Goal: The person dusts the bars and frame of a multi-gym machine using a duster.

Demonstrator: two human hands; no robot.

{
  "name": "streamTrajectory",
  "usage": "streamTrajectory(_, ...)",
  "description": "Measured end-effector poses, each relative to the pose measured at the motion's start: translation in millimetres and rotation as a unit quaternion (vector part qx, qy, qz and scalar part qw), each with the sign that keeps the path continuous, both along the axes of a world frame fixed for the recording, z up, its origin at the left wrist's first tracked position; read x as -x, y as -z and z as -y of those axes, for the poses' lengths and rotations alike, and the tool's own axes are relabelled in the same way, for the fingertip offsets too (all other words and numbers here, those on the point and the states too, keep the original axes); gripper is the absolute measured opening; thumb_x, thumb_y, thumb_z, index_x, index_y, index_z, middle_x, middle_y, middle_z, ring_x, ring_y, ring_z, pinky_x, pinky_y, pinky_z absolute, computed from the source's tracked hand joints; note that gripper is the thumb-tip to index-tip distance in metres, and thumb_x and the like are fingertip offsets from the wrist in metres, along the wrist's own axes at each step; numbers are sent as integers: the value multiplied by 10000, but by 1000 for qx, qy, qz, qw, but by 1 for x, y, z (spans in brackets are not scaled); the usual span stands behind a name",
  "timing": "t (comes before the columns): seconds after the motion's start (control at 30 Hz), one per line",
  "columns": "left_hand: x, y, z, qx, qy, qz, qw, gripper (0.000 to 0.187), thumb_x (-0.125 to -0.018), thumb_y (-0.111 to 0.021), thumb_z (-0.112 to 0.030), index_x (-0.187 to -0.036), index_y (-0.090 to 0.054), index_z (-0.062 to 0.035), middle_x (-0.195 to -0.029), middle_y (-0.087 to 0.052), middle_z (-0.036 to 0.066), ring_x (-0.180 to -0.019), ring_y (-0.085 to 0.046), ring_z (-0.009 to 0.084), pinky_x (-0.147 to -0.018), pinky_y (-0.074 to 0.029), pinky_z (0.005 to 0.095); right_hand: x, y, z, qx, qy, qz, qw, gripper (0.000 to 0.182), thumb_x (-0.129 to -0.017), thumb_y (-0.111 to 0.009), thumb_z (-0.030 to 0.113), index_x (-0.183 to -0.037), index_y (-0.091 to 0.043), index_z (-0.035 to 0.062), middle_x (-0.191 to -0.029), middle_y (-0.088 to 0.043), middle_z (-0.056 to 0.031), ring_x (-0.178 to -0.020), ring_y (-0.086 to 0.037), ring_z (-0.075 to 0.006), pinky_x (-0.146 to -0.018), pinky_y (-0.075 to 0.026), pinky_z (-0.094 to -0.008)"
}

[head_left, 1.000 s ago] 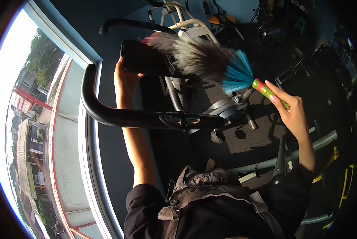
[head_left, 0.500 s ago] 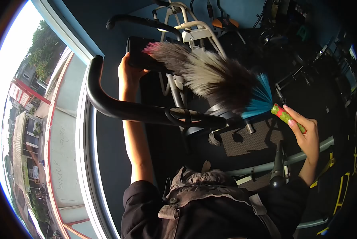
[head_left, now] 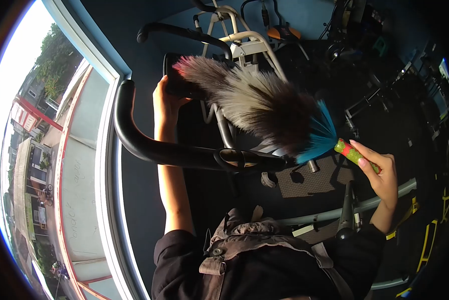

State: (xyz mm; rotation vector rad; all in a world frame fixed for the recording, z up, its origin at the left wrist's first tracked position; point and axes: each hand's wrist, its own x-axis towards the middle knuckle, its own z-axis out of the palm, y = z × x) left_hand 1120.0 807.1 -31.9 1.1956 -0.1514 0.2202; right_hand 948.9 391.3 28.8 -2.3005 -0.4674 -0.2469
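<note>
My right hand point(head_left: 379, 167) grips the green and red handle of a fluffy duster point(head_left: 264, 102). The duster's blue, dark, cream and pink fibres stretch to the upper left, and the pink tip lies over a dark rectangular console point(head_left: 179, 82). At the console's left edge is my left hand point(head_left: 167, 97), its fingers wrapped round the edge and partly hidden. A thick curved black handlebar point(head_left: 174, 154) passes over my left forearm, below the duster.
A window frame point(head_left: 106, 200) runs down the left, with a street outside. White-framed gym equipment point(head_left: 249, 47) stands at the top, near an orange and black seat point(head_left: 283, 33). A grey curved bar point(head_left: 379, 200) crosses the lower right, with yellow frames point(head_left: 427, 242) beyond.
My right hand and the duster have moved slightly down and left. The console, my left hand and the handlebar appear a little lower and further right in the view.
</note>
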Motion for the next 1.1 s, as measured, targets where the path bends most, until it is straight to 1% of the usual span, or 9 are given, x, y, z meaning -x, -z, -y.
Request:
streamTrajectory(0.13, 2, 0, 4, -10, 3, 10, 1000, 345, -882, -391, -359, -1014, -539, -77, -929, -611, 73, -816, -607, 183, -658, -519, 364, -1, 3, -19, -15, -23, 38, 999, 314, -790, -544, 77, -1092, -567, -9, -880, -641, -175, -625, -626, -143, -576, -441, -223)
streamTrajectory(0.2, -5, 3, 7, 0, -72, -18, 997, 392, -871, -384, -358, -998, -541, -22, -891, -599, 103, -771, -608, 204, -668, -524, 365, 16, -13, -11, 40, 7, 33, 999, 336, -757, -560, 85, -1079, -576, -11, -818, -642, -179, -600, -625, -158, -558, -434, -226)
streamTrajectory(0.27, -7, 8, 4, -1, -52, -1, 999, 368, -869, -388, -349, -986, -532, -31, -902, -588, 95, -780, -604, 197, -651, -535, 356, 31, -28, -5, 80, 57, 67, 993, 335, -738, -559, 95, -1059, -596, 8, -779, -637, -186, -595, -629, -176, -552, -435, -231)
streamTrajectory(0.33, -9, 9, 3, -17, -59, 17, 998, 342, -870, -388, -345, -1000, -515, -56, -912, -581, 89, -794, -600, 188, -637, -538, 357, 32, -39, -1, 119, 80, 7, 990, 322, -763, -552, 104, -1071, -590, 17, -827, -639, -183, -623, -639, -183, -567, -447, -233)
streamTrajectory(0.47, -12, 12, -1, 6, -44, 2, 999, 316, -871, -394, -343, -1007, -502, -79, -918, -575, 81, -808, -598, 186, -627, -540, 359, -6, -12, -25, 33, 27, 88, 995, 297, -812, -540, 79, -1102, -567, 19, -893, -627, -185, -600, -622, -204, -543, -445, -256)
streamTrajectory(0.53, -14, 14, -3, 20, -48, 5, 999, 398, -866, -385, -381, -1043, -536, -58, -966, -610, 101, -817, -618, 206, -641, -536, 369, -19, -16, -42, 33, 45, 49, 997, 299, -805, -546, 60, -1100, -569, 20, -876, -628, -189, -637, -636, -215, -559, -458, -252)
streamTrajectory(0.8, -11, 7, -6, -28, -26, 20, 999, 376, -870, -393, -342, -1098, -480, -56, -997, -583, 95, -845, -612, 214, -621, -544, 371, 18, -58, -8, 84, 27, 9, 996, 324, -764, -544, 50, -1082, -575, -5, -881, -639, -179, -732, -655, -216, -635, -476, -239)
streamTrajectory(1.0, -8, 6, -8, -77, -29, 19, 996, 362, -883, -378, -305, -1121, -438, -39, -991, -555, 108, -853, -599, 224, -639, -550, 390, -11, -47, -16, 18, 46, -40, 998, 296, -808, -557, 111, -1094, -578, 36, -865, -636, -177, -648, -637, -165, -592, -460, -235)
streamTrajectory(1.1, -14, 17, -12, -37, -140, -24, 989, 357, -888, -369, -289, -1128, -426, -32, -990, -544, 123, -856, -595, 233, -640, -550, 404, -12, -50, -20, 15, 29, -33, 999, 306, -790, -567, 108, -1086, -585, 37, -863, -638, -172, -628, -634, -167, -578, -456, -235)
